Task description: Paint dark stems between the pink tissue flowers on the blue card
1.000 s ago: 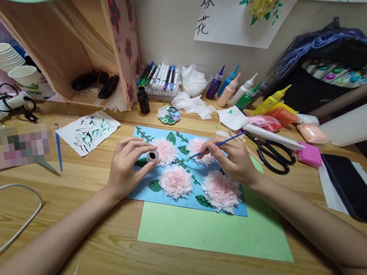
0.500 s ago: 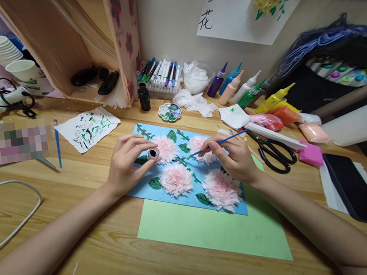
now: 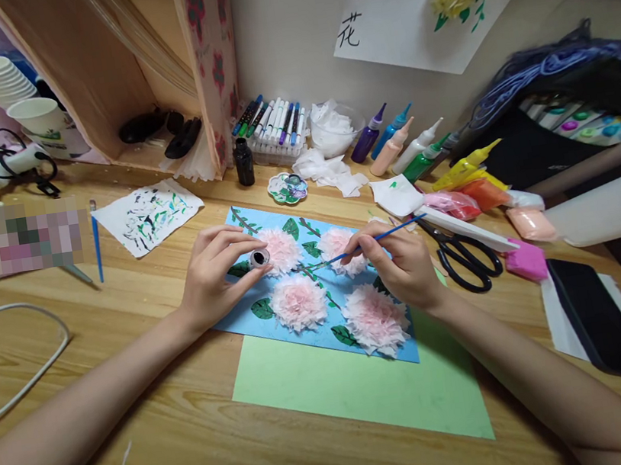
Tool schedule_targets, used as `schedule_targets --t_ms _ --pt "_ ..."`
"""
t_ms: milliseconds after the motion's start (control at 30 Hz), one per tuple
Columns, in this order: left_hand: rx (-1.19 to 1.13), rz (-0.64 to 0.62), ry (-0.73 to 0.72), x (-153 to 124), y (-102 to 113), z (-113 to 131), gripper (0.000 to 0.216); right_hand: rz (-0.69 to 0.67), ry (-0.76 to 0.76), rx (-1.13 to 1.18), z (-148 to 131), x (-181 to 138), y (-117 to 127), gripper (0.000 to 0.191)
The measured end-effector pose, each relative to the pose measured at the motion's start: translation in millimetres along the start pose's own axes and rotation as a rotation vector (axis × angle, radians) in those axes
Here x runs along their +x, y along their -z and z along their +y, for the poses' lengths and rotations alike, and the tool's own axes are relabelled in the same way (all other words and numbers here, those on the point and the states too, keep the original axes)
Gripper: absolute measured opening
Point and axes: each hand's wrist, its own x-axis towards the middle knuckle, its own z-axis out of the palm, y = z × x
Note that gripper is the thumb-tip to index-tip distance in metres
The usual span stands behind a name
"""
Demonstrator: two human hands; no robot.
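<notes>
My left hand (image 3: 220, 268) pinches a small white bottle cap (image 3: 259, 258) with dark paint in its middle, held over the left part of a blue sheet (image 3: 296, 334). In my right hand (image 3: 399, 262) is a thin blue paintbrush (image 3: 385, 233), gripped like a pen. Its tip lies at a painted green vine (image 3: 309, 273) near the middle of the sheet. Pink ruffled paper flowers (image 3: 298, 303) and dark green leaves (image 3: 262, 309) cover the sheet. Beneath it lies a light green sheet (image 3: 363, 402).
Behind the sheet stand a dark open bottle (image 3: 243, 162), a paint palette (image 3: 286, 188) and several paint bottles (image 3: 367, 140). Black scissors (image 3: 468, 260) and a phone (image 3: 603, 318) lie to the right. On the left are a paint-smeared tissue (image 3: 149, 216) and another blue brush (image 3: 97, 243).
My right hand has shifted very slightly, and the brush's back end has dropped or swung a little to the right. The left hand with the cap stays in place.
</notes>
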Motion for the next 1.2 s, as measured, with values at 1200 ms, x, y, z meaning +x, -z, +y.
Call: schedule_targets --t_ms 1200 --pt "0.014 0.014 -0.028 1.8 0.7 1.7 0.021 0.013 0.068 -0.025 4.1 0.4 -3.1 0.024"
